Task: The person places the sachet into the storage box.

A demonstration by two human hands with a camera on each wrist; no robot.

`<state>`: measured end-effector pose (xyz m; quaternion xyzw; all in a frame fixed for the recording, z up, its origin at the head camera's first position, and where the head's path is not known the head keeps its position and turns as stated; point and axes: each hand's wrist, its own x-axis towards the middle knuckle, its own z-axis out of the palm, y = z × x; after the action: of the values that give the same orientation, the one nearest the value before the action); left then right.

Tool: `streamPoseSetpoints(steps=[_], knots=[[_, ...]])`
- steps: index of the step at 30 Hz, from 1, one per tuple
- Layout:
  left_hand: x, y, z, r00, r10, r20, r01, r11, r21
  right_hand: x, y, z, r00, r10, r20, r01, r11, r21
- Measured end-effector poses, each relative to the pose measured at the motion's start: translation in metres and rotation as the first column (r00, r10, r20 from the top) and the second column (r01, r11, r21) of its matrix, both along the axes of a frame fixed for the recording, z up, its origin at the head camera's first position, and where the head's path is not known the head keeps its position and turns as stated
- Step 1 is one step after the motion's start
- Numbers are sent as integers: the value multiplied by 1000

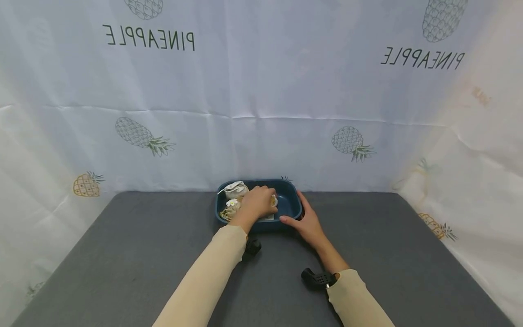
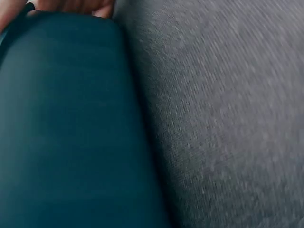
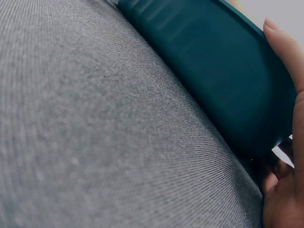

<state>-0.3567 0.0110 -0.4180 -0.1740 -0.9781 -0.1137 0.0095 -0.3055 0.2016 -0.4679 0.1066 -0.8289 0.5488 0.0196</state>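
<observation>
A dark teal plastic bin [image 1: 291, 204] stands at the far edge of the table. My left hand [image 1: 258, 202] reaches down into it, with curled fingers at a small round cream-and-tan thing [image 1: 274, 200] whose kind is unclear. In the bin's left part lie a crumpled white cloth-like bundle [image 1: 235, 190] and a beige piece with a white flower [image 1: 231, 203]. My right hand [image 1: 309, 225] grips the bin's right end, thumb at the front rim and fingers round the corner. The right wrist view shows its thumb [image 3: 285, 45] against the bin wall [image 3: 204, 61].
The dark grey cloth-covered table [image 1: 163, 254] spreads in front of and beside the bin. A pale pineapple-print curtain [image 1: 253, 91] hangs right behind it. Black wrist devices [image 1: 318, 278] sit at both wrists.
</observation>
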Motion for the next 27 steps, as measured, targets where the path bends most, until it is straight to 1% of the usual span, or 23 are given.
streamPoseSetpoints(steps=[3, 9, 11, 14, 17, 18, 20, 21, 23, 24, 25, 27], knots=[[1, 2, -2, 1000, -15, -8, 14, 999, -51, 1, 1, 0, 1000, 1, 4, -1, 1000, -2], [8, 6, -4, 998, -56, -30, 53, 995, -80, 6, 6, -3, 1000, -3, 18, 3, 1000, 4], [11, 7, -2, 997, -61, -42, 59, 997, -51, 8, 8, -3, 1000, -11, 25, 11, 1000, 8], [18, 8, 5, 995, -47, -84, 51, 997, 50, 7, 10, -2, 999, -35, 17, 34, 999, 42], [32, 3, 11, 988, -32, -153, 56, 987, 153, 5, 11, -1, 998, -62, 1, 61, 995, 84], [39, -2, 11, 984, -30, -178, 62, 982, 178, 5, 10, -1, 998, -67, -1, 67, 993, 97], [53, -17, 9, 971, -32, -237, 80, 977, 199, 8, 7, -2, 997, -75, 15, 73, 991, 116], [59, -27, 8, 963, -33, -267, 92, 974, 209, 9, 6, -3, 997, -79, 26, 75, 989, 127], [69, -50, 6, 956, -22, -293, 93, 969, 230, 12, 5, -2, 995, -86, 60, 75, 983, 167], [73, -63, 6, 956, -9, -293, 83, 967, 240, 14, 6, 0, 993, -83, 79, 66, 978, 196], [75, -77, 6, 960, 10, -279, 62, 967, 246, 15, 7, 4, 992, -76, 99, 51, 972, 230], [77, -105, 7, 977, 58, -207, -4, 967, 254, 14, 14, 13, 990, -44, 131, 0, 948, 317]])
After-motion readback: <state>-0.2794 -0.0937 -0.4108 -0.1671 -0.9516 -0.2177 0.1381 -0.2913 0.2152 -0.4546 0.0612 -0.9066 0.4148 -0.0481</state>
